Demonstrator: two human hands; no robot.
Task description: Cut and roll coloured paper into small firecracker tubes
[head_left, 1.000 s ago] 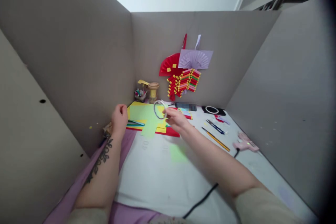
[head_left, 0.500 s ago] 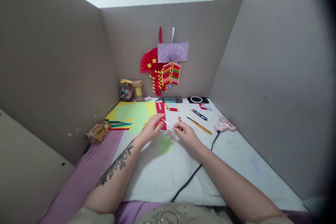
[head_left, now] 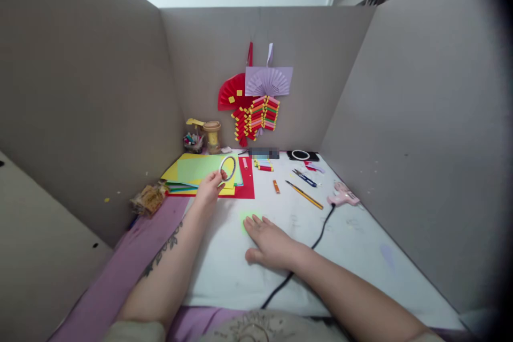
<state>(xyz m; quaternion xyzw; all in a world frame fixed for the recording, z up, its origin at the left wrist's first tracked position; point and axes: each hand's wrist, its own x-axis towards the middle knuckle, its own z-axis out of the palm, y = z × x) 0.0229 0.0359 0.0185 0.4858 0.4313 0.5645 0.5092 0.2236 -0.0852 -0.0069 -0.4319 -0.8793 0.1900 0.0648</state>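
Note:
My left hand (head_left: 210, 187) is closed, pinching a narrow roll of tape (head_left: 234, 168) by its lower left edge. The roll stands upright as a thin white ring, raised in front of the coloured paper sheets (head_left: 196, 168). My right hand (head_left: 269, 240) lies flat, palm down, with the fingers stretched out. Under its fingertips is a small light green piece of paper (head_left: 246, 219), partly covered by the hand. A small orange paper roll (head_left: 276, 187) sits beyond the right hand. A red sheet (head_left: 247, 189) reaches out from under the stack.
To the right lie a yellow-orange pencil (head_left: 304, 195), dark blue thread snips (head_left: 305, 177) and a pink glue gun (head_left: 343, 194) with a black cord (head_left: 324, 230). Small paper rolls (head_left: 264, 168) sit at the back. Paper fan ornaments (head_left: 268, 81) hang on the grey back wall.
My hands have moved apart from a thin white thing between them. The left moved left and holds up the tape roll; the right came nearer and opened flat on the green paper.

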